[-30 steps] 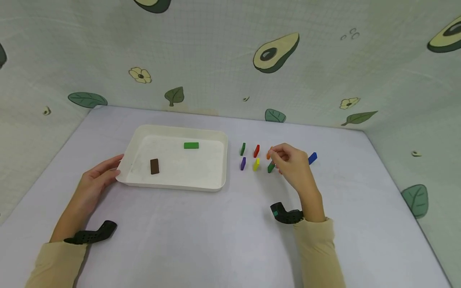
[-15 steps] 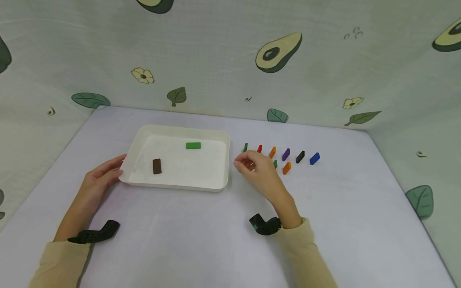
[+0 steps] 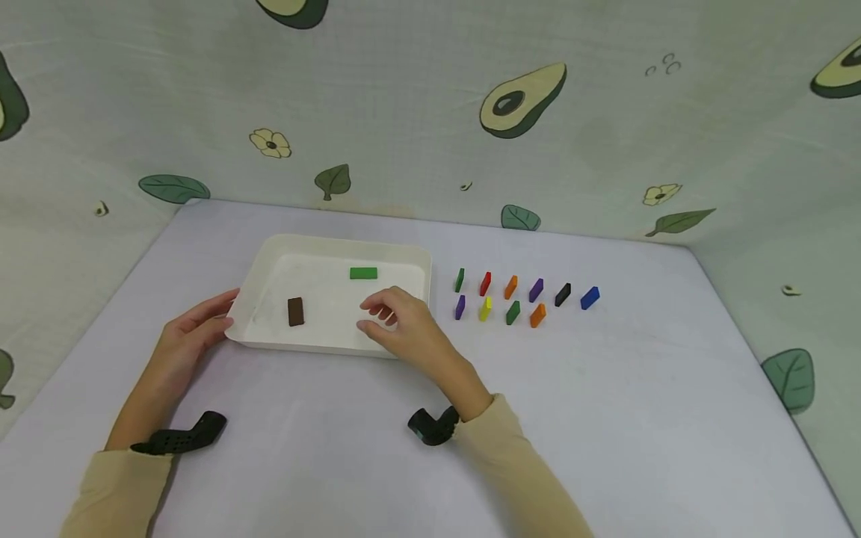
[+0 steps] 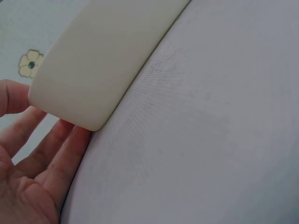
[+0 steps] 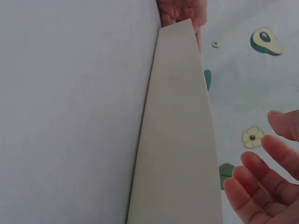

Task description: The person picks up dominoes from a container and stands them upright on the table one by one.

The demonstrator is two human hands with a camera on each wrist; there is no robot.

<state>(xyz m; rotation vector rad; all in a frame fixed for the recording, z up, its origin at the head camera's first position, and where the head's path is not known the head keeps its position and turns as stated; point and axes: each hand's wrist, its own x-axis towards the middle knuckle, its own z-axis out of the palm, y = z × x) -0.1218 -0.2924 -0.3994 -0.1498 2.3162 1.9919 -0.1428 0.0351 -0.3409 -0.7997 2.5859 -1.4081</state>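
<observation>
A white tray [image 3: 336, 349] lies on the table, holding a brown block [image 3: 296, 311] and a bright green block [image 3: 363, 273]. At its left end, my left hand [image 3: 191, 336] touches the outer wall near the front corner; in the left wrist view its fingers [image 4: 70, 154] reach against the wall. Over the tray's right part hovers my right hand [image 3: 406, 325], thumb and fingers apart, with nothing between them in the right wrist view. Right of the tray, small coloured blocks stand in two rows, among them a yellow block [image 3: 486, 308] and a red block [image 3: 486, 283].
The back row ends in a black block [image 3: 563, 294] and a blue block [image 3: 590, 298]; an orange block [image 3: 538, 315] ends the front row. A white cloth covers the table [image 3: 639, 418]. Behind it hangs a curtain [image 3: 403, 97] printed with avocados.
My right hand has moved left from the coloured blocks, past the tray's right edge, to over the tray. The left hand stays at the tray's left end. The blocks look unmoved.
</observation>
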